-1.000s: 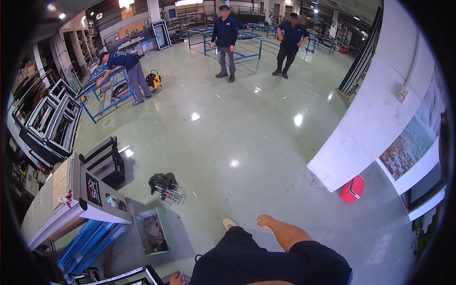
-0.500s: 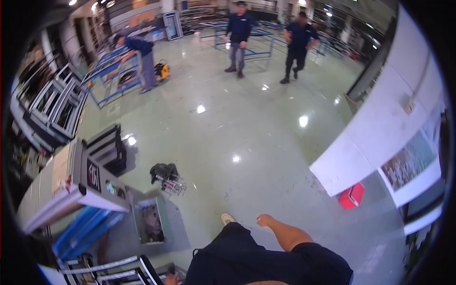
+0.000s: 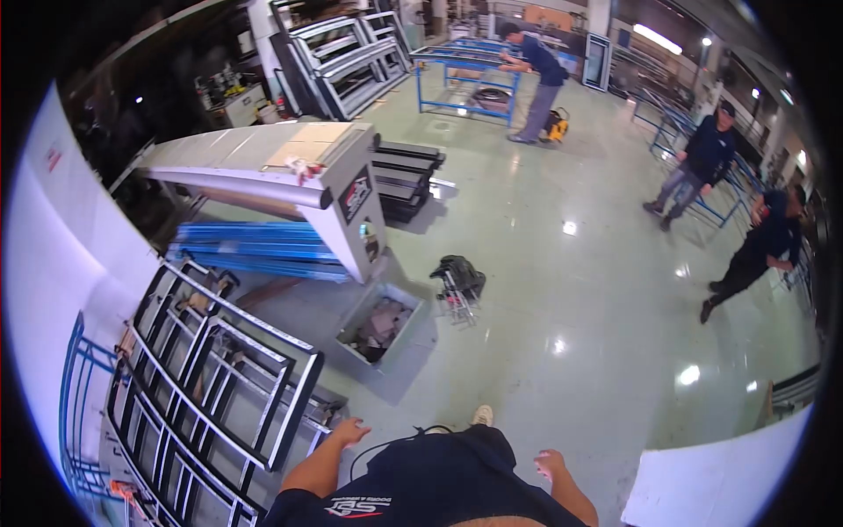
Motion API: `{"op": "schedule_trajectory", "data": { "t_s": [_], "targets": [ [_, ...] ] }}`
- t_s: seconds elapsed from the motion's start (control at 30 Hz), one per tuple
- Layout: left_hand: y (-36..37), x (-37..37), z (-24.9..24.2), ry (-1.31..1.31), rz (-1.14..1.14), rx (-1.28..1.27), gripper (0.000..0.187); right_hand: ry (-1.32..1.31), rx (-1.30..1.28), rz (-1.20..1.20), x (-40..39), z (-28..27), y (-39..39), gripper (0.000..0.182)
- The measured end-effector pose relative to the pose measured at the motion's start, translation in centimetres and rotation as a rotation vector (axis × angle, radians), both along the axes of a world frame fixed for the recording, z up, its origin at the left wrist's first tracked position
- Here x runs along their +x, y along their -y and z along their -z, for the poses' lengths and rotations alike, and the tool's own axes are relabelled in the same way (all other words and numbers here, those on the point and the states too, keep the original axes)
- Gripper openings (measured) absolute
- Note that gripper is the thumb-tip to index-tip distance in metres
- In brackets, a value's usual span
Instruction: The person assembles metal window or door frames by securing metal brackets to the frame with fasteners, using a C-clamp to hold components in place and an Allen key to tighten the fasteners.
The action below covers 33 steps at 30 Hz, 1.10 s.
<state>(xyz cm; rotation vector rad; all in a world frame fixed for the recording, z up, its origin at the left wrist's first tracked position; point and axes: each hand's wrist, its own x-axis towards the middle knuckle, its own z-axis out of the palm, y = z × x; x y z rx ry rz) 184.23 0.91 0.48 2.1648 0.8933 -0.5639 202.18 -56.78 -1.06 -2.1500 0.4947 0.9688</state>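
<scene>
My left hand (image 3: 351, 432) hangs low at my left side with loosely parted fingers and nothing visible in it. It is nearest to a stack of black and silver window frames (image 3: 279, 386) and appears apart from them. On my other side, my right hand (image 3: 551, 461) hangs over the green floor, fingers loosely bent, nothing visible in it. Ahead of my left hand stands a grey bin (image 3: 413, 329) holding dark scraps. Beyond the bin, a black bag-like bundle (image 3: 464, 274) lies on the floor by a small wire rack (image 3: 457, 307).
A long machine table (image 3: 237, 149) with blue-wrapped profiles (image 3: 263, 246) beneath stands left. One person (image 3: 537, 70) leans over a blue-framed bench (image 3: 465, 66); two others (image 3: 702, 158) (image 3: 764, 241) are at right. A white panel (image 3: 720, 479) edges the lower right.
My view has swung left, bringing the window frames and machine table further in. My left hand shows more fully now; my right arm has moved back toward my body. The person at far right has stepped.
</scene>
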Motion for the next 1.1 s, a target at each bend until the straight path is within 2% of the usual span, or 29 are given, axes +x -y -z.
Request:
{"op": "schedule_trajectory", "data": {
  "t_s": [0.07,0.13,0.17,0.27,0.3,0.33,0.37,0.43,0.57,0.7,0.77,0.8,0.83,0.87,0.9,0.97,1.03,1.07,1.1],
  "targets": [
    [-0.4,-0.7,-0.2,-0.026,-0.024,-0.009,0.065,-0.041,-0.037,0.024,0.6,-1.0,-0.8,0.049],
    [-0.7,-2.4,1.9,-0.027,0.012,-0.026,0.067,-0.063,-0.033,0.003,1.1,-1.4,-1.6,0.048],
    [-1.0,-2.9,2.3,-0.029,0.121,0.067,0.069,-0.053,-0.001,-0.011,1.3,-0.5,-2.1,0.048],
    [-2.0,-4.5,4.2,-0.058,0.121,0.028,0.071,-0.031,0.059,-0.042,0.9,1.2,-3.2,0.047],
    [-1.7,-4.6,3.3,-0.096,-0.027,-0.043,0.070,-0.021,0.038,-0.083,0.9,1.1,-3.7,0.046],
    [-2.0,-3.8,3.6,-0.093,0.018,-0.047,0.070,-0.012,0.016,-0.124,0.8,0.9,-4.3,0.045],
    [-2.6,-4.8,4.9,-0.090,-0.037,-0.103,0.069,-0.013,0.015,-0.089,0.7,1.1,-4.1,0.045],
    [-3.4,-5.1,5.5,-0.096,-0.088,-0.147,0.068,0.106,-0.033,-0.285,0.7,3.2,-4.1,0.043],
    [-3.8,-4.7,6.2,-0.019,-0.140,-0.172,0.065,0.085,0.018,-0.189,0.5,5.3,-3.3,0.048],
    [-3.6,-3.1,5.8,0.016,-0.162,-0.199,0.064,0.027,-0.082,-0.197,0.3,2.4,-3.7,0.045],
    [-4.9,-3.2,10.0,0.104,-0.047,-0.156,0.064,-0.030,-0.115,-0.260,0.0,3.2,-2.9,0.044],
    [-4.0,-2.4,6.9,0.020,-0.046,-0.136,0.064,0.057,-0.041,-0.379,-0.4,6.3,-1.2,0.035],
    [-1.5,-0.5,-0.4,-0.066,-0.041,-0.116,0.065,0.088,-0.004,-0.375,-0.3,7.2,-1.3,0.027],
    [-1.4,-0.5,-0.6,-0.054,-0.006,-0.092,0.065,0.119,0.034,-0.371,-0.1,7.7,-1.4,0.020],
    [-1.3,-0.4,-0.6,-0.043,0.029,-0.066,0.066,0.111,0.025,-0.222,-0.5,6.5,-2.0,0.016],
    [-0.6,0.1,-2.3,-0.060,-0.016,-0.102,0.067,0.126,0.063,-0.387,0.1,5.9,-1.9,0.012],
    [-0.9,0.0,-0.7,-0.055,0.048,-0.029,0.066,-0.199,0.043,-0.146,0.6,3.0,-3.1,0.016],
    [-1.1,-0.2,0.4,-0.049,0.020,-0.045,0.066,-0.212,0.035,-0.178,0.7,2.7,-3.0,0.016],
    [-0.9,-0.9,1.3,-0.044,-0.014,-0.064,0.066,-0.036,0.104,-0.369,1.0,4.9,-1.3,0.013]
  ]
}}
